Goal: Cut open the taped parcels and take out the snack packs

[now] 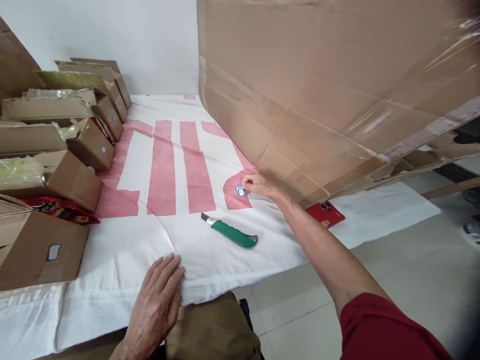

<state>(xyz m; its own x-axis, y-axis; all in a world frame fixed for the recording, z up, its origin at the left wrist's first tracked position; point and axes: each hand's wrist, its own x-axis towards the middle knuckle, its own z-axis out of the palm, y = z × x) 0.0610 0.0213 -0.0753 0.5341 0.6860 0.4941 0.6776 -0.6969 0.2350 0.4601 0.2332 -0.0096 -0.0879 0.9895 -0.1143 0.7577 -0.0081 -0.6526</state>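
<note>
From the head camera, the white cloth sheet with broad pink printed bars (165, 165) covers the work surface, and its near edge folds over right under the left hand (157, 305). Beyond that edge to the right there is bare pale tiled floor (393, 280), open and roomy below the outstretched forearm. The far side of the right hand (258, 185) is closed off: a very large brown cardboard carton wrapped in clear film (318, 85) leans over the cloth, its lower edge just behind the knuckles. To the left of the left hand a row of small open brown cardboard boxes (56, 165) lines the cloth's side, leaving a wide free strip of cloth between the two hands.

The small white sticker with a blue outline (240, 191) sits at the right hand's fingertips, on a pink patch of the cloth, well apart from the left hand. A green-handled utility knife (232, 233) lies flat on the cloth between the hands, nearer the right one, touching neither. A red smartphone (324, 214) lies just right of the right wrist, at the carton's foot.

The right arm reaches far forward, red sleeve (382, 330) at the elbow, fingers bunched and pinching the sticker. The left hand lies palm down, fingers spread and flat, pressing the cloth at its edge.
</note>
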